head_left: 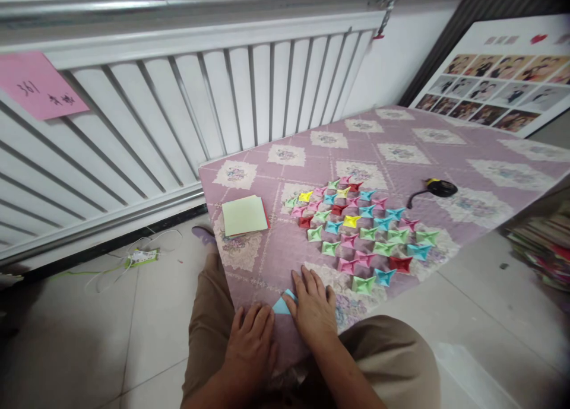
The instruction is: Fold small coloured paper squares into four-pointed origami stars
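A small blue folded paper [280, 306] lies near the front edge of the table, between my two hands. My right hand [315, 308] rests flat over its right side, fingers stretched out and the thumb on the paper. Beside its left corner, my left hand [252, 338] lies palm down on the cloth with fingers extended. Part of the paper is hidden under the right hand. Beyond it, several folded paper pieces [351, 221] in pink, green, blue, yellow and red stand in rows. A stack of square paper sheets [244, 216], pale yellow on top, sits to the left.
A purple patterned cloth [262, 260] covers the table. At the right lies a black and yellow tape measure [440, 187]. A white radiator [249, 94] runs behind the table, and a photo board [494, 82] leans at the back right. A power strip [141, 257] lies on the floor.
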Demonstrator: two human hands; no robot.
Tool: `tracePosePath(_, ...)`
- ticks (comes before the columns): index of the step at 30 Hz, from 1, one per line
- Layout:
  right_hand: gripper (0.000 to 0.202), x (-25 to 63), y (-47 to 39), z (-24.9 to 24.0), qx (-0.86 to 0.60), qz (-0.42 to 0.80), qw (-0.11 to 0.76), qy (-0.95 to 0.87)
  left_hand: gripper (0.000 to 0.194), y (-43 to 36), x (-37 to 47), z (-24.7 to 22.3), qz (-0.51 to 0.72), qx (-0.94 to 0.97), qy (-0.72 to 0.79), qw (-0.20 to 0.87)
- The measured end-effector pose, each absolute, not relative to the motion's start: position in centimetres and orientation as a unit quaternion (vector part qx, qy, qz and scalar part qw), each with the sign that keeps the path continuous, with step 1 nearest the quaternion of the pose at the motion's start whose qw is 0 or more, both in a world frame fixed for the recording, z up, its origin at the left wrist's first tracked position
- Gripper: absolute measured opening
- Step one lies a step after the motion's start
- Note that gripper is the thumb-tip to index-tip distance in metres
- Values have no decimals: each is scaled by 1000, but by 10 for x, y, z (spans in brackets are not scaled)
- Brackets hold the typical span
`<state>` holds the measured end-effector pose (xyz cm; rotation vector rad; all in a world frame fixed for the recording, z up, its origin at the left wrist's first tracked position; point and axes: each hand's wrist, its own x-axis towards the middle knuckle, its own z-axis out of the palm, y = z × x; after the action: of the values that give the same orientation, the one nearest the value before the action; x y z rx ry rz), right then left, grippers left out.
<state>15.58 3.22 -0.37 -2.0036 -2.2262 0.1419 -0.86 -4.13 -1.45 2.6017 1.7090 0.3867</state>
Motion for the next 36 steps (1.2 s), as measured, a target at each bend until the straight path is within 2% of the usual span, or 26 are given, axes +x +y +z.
tracePosePath(4, 48, 156, 31, -5, -667, 50, 75, -739, 39, -42, -8, -13, 116, 808, 577, 13)
tracePosePath(7, 47, 155, 31, -5, -669, 52, 74, -738, 45, -43, -3, -10, 122, 792, 598, 11)
tracePosePath(13, 47, 154, 32, -1, -670, 57, 63, -737, 55, -38, 15, -14, 137, 832, 537, 13)
tracePosePath(19, 52, 158, 30, -2, -676, 43, 69, -732, 56, -35, 19, -13, 91, 838, 535, 51)
tracePosePath(29, 50, 187, 23, -6, -718, 29, 47, -694, 57, -36, 18, -9, 95, 838, 535, 54)
tracePosePath(33, 48, 195, 18, -10, -717, 14, 89, -691, 56, -36, 18, -9, 97, 836, 536, 63)
tracePosePath(36, 49, 189, 6, -13, -649, 11, 131, -749, 56, -35, 18, -8, 102, 836, 535, 67)
